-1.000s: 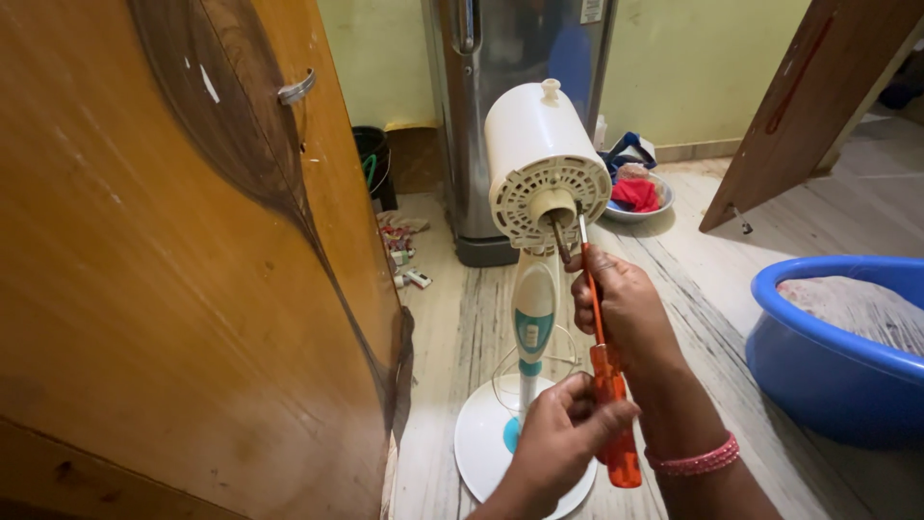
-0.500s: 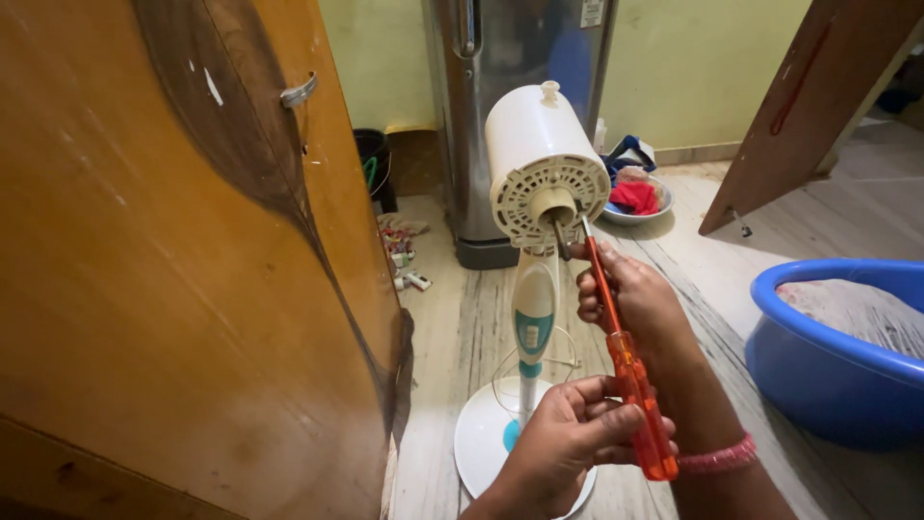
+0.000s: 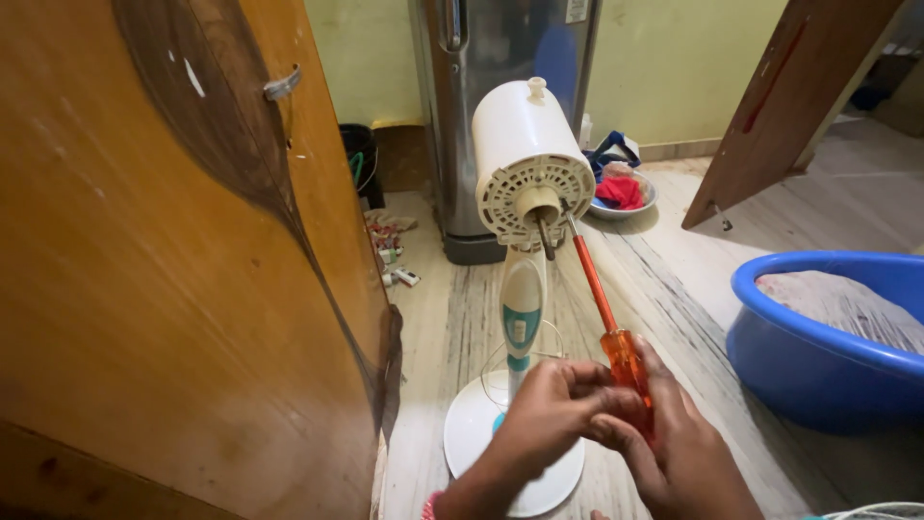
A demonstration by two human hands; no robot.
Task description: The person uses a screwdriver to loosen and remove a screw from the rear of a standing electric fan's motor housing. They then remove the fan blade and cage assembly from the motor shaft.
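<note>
A glossy wooden door (image 3: 173,270) with dark grain fills the frame from 7 to 11 o'clock. Past it stand a black bin (image 3: 363,164) and a steel fridge (image 3: 500,106) at 12 o'clock, with small packets (image 3: 390,255) scattered on the streaked floor (image 3: 664,289). At centre stands the fan (image 3: 527,183): a white plastic motor housing, its round grille face bare with a metal shaft poking out, on a white-and-teal stem and a round white base. The left hand (image 3: 553,414) at 6 o'clock is closed around the screwdriver (image 3: 602,308), whose translucent orange handle the right hand (image 3: 679,448) also grips; its tip meets the grille. A bowl (image 3: 621,195) of red cloth sits behind, and a smooth blue tub (image 3: 828,332) at 3 o'clock.
</note>
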